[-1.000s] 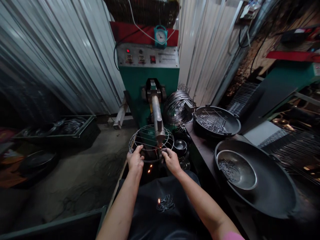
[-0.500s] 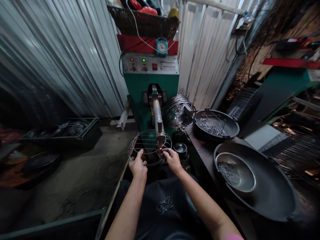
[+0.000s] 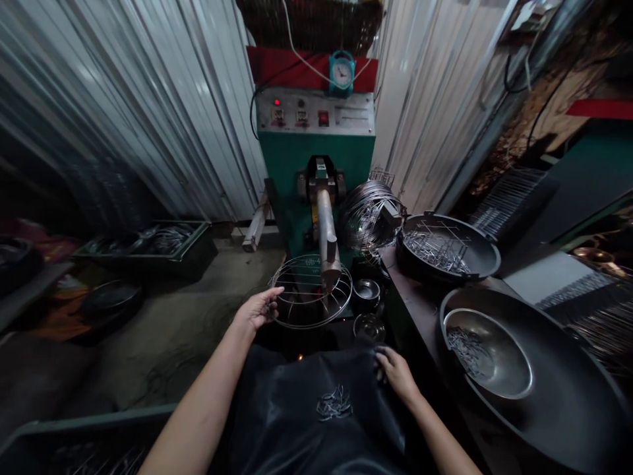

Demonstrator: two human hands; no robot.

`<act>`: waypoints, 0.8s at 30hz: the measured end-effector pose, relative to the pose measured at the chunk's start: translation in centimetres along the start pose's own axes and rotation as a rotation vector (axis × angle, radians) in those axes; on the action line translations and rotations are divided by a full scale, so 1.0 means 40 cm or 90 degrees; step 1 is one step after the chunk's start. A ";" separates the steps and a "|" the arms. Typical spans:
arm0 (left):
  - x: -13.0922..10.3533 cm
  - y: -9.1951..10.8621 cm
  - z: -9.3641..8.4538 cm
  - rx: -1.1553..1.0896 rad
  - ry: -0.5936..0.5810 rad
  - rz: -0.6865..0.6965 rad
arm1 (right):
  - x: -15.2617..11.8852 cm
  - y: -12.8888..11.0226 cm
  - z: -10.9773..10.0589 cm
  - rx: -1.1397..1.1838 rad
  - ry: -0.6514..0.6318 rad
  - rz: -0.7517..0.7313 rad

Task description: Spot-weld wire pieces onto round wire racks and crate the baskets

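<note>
A round wire rack (image 3: 309, 323) sits around the lower end of the machine's metal arm (image 3: 327, 227). At the rack's left edge is my left hand (image 3: 260, 309), fingers curled at the wire. My right hand (image 3: 393, 371) is lower right, against the dark apron (image 3: 277, 402), its fingers bent over the cloth edge; whether they pinch anything is too dark to tell. Short bent wire pieces (image 3: 333, 404) lie in a small pile on the apron.
Behind stands the green machine (image 3: 281, 158) with a coil of wire rings (image 3: 368, 214) beside it. At right are a black pan (image 3: 487, 254) and a large wok (image 3: 558, 389) holding a metal bowl (image 3: 519, 359). A green crate (image 3: 198, 247) is at left.
My right hand has left the rack and moved down to the apron. My left hand has shifted to the rack's outer left side. The spark and the panel's green light are gone.
</note>
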State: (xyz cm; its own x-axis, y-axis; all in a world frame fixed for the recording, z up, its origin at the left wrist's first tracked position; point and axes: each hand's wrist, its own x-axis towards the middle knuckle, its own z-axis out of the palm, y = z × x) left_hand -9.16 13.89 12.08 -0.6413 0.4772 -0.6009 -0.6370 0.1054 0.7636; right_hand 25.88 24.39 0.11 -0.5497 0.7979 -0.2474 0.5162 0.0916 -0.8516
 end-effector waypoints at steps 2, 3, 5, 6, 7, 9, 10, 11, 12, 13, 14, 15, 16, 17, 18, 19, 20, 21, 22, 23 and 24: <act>-0.010 -0.015 0.005 -0.009 -0.004 -0.033 | 0.009 -0.025 0.008 -0.085 -0.011 -0.049; -0.015 -0.021 0.006 -0.017 -0.006 -0.050 | 0.011 -0.038 0.011 -0.136 -0.026 -0.079; -0.025 -0.030 0.008 -0.039 0.014 -0.053 | 0.009 -0.055 0.019 -0.222 -0.064 -0.115; -0.029 -0.032 0.009 -0.048 0.023 -0.052 | 0.006 -0.058 0.024 -0.249 -0.076 -0.118; -0.033 -0.034 0.011 -0.059 0.031 -0.048 | 0.002 -0.058 0.029 -0.260 -0.081 -0.115; -0.042 -0.036 0.015 -0.081 0.044 -0.024 | -0.007 -0.058 0.036 -0.225 -0.081 -0.095; -0.048 -0.038 0.016 -0.093 0.051 -0.005 | -0.010 -0.062 0.038 -0.180 -0.083 -0.079; -0.056 -0.041 0.018 -0.105 0.056 0.019 | -0.013 -0.074 0.038 -0.116 -0.087 -0.067; -0.064 -0.045 0.020 -0.116 0.059 0.045 | -0.014 -0.094 0.037 -0.039 -0.088 -0.065; -0.073 -0.050 0.023 -0.128 0.058 0.070 | -0.014 -0.122 0.035 0.048 -0.083 -0.075; -0.082 -0.055 0.026 -0.139 0.054 0.093 | -0.013 -0.159 0.034 0.135 -0.068 -0.097; -0.090 -0.062 0.031 -0.149 0.051 0.112 | -0.010 -0.201 0.035 0.218 -0.045 -0.130; -0.097 -0.068 0.037 -0.155 0.051 0.127 | -0.006 -0.246 0.039 0.288 -0.021 -0.163; -0.104 -0.074 0.044 -0.156 0.054 0.138 | -0.001 -0.289 0.046 0.338 0.001 -0.192; -0.109 -0.080 0.052 -0.154 0.059 0.144 | 0.005 -0.327 0.056 0.369 0.015 -0.220; -0.113 -0.085 0.060 -0.152 0.064 0.149 | 0.012 -0.358 0.069 0.378 0.019 -0.245; -0.116 -0.090 0.067 -0.150 0.068 0.152 | 0.019 -0.379 0.083 0.367 0.015 -0.266; -0.118 -0.094 0.074 -0.149 0.070 0.157 | 0.025 -0.391 0.098 0.340 0.007 -0.283; -0.120 -0.096 0.079 -0.151 0.073 0.163 | 0.031 -0.395 0.112 0.302 -0.001 -0.296; -0.120 -0.098 0.082 -0.153 0.076 0.170 | 0.036 -0.393 0.124 0.261 -0.005 -0.304; -0.120 -0.100 0.084 -0.155 0.079 0.180 | 0.041 -0.387 0.132 0.222 -0.004 -0.310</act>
State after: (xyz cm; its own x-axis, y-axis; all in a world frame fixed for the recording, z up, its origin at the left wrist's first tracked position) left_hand -2.10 14.11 12.72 -0.8432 0.3475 -0.4102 -0.5011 -0.2316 0.8338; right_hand 13.51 21.13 10.44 -0.6736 0.7092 0.2082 -0.0417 0.2448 -0.9687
